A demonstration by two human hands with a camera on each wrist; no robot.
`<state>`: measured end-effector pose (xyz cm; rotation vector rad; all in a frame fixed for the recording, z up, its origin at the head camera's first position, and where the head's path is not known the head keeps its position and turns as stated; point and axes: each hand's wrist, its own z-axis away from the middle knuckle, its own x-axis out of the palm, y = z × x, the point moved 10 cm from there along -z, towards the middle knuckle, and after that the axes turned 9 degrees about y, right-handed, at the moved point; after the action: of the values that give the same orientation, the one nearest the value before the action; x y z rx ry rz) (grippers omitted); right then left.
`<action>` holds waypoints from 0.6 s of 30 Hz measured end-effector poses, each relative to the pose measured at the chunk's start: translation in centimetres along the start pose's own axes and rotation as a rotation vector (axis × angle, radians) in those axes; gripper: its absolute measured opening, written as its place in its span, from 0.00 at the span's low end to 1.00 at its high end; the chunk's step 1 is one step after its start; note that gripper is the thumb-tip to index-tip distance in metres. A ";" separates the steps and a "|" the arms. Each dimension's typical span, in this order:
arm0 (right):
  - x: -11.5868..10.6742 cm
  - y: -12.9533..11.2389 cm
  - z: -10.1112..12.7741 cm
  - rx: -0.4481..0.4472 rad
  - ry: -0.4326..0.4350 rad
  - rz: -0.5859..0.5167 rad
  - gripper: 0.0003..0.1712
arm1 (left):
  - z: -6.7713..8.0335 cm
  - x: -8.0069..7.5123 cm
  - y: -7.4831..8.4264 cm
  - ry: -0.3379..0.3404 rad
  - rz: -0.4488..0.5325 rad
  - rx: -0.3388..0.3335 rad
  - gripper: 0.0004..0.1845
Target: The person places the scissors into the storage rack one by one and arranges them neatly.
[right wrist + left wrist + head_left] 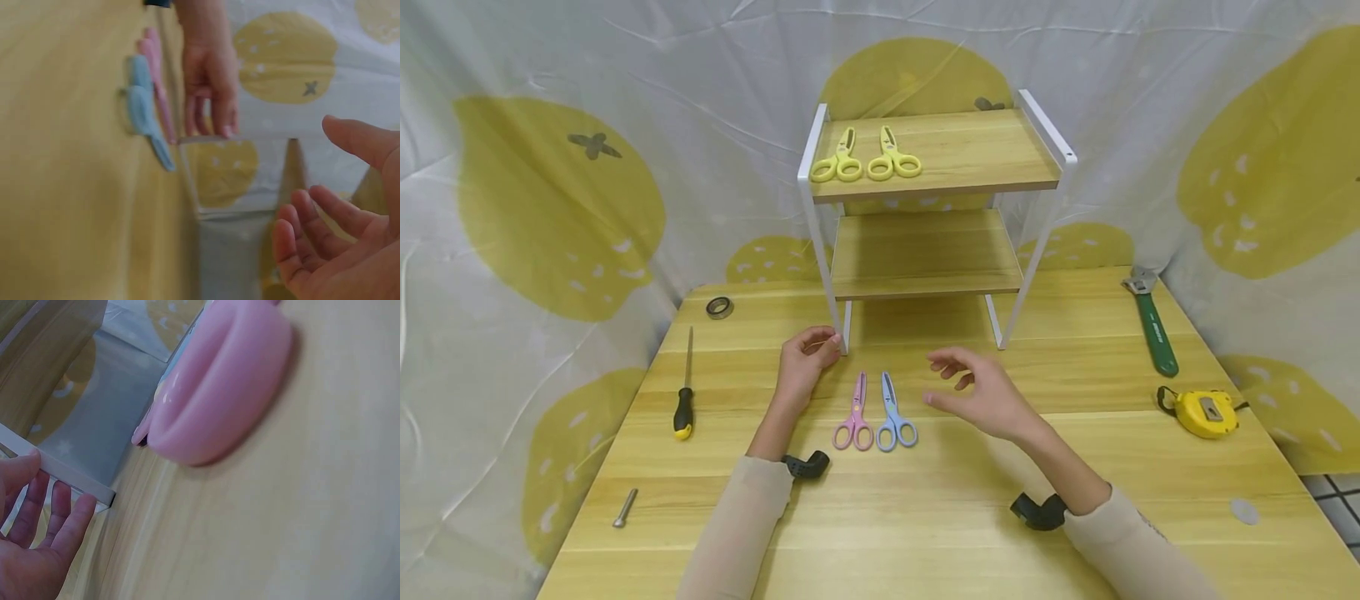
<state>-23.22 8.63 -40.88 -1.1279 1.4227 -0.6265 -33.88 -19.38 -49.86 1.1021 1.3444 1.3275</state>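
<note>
My left hand [826, 342] lies on the wooden table [925, 517] with its fingertips touching the front left leg [75, 478] of a white two-tier rack [1045, 242]; the fingers are nearly straight [59, 519]. My right hand [938, 380] hovers open and empty over the table, to the right of two small scissors. The pink scissors [854, 417] and blue scissors [893, 414] lie side by side between my hands, blades pointing at the rack. Two yellow scissors [838, 158] [892, 158] rest on the rack's top shelf. The right wrist view shows the blue scissors [144, 109] beside my left hand [209, 81].
A screwdriver [684, 392], a bolt [624, 507] and a dark ring [719, 307] lie at the left of the table. At the right lie a green wrench [1153, 321], a yellow tape measure [1204, 412] and a grey disc [1243, 512]. A lemon-print cloth hangs behind.
</note>
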 end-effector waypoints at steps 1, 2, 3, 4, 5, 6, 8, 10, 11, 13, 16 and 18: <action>0.4 0.6 0.2 0.011 -0.006 -0.004 0.33 | 0.0 0.0 0.0 0.000 0.002 0.000 0.16; 0.9 1.1 0.5 0.020 -0.012 -0.007 0.33 | 0.0 0.0 0.0 0.001 0.002 0.001 0.16; 1.3 1.6 0.6 0.028 -0.017 -0.008 0.34 | 0.0 0.0 -0.1 0.000 0.003 0.002 0.15; 1.7 2.1 0.8 0.037 -0.021 -0.010 0.34 | 0.0 0.0 -0.1 0.000 0.003 0.003 0.15; 2.1 2.4 0.9 0.043 -0.026 -0.013 0.35 | 0.0 0.0 -0.1 0.000 0.005 0.003 0.15; 2.5 2.7 1.1 0.049 -0.030 -0.014 0.35 | 0.0 0.0 -0.1 0.000 0.006 0.002 0.15; 3.2 3.4 1.3 0.072 -0.035 -0.026 0.36 | 0.0 0.0 -0.2 0.000 0.004 -0.001 0.14; 3.8 4.0 1.4 0.096 -0.039 -0.042 0.37 | 0.0 0.0 -0.2 0.000 0.003 -0.005 0.15; 4.1 4.2 1.4 0.107 -0.041 -0.045 0.38 | 0.0 0.0 -0.2 0.000 0.001 -0.005 0.15; 4.8 4.7 1.4 0.125 -0.047 -0.046 0.38 | 0.0 0.0 -0.1 0.000 -0.002 -0.005 0.16; 5.5 5.3 1.4 0.141 -0.059 -0.022 0.39 | 0.0 0.0 -0.1 0.001 0.001 -0.006 0.16; 6.0 5.6 1.4 0.150 -0.070 -0.008 0.39 | 0.0 0.0 -0.1 0.002 0.001 -0.006 0.16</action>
<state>-22.68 5.82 -48.70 -1.0274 1.2908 -0.6814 -33.89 -19.38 -49.95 1.0982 1.3407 1.3327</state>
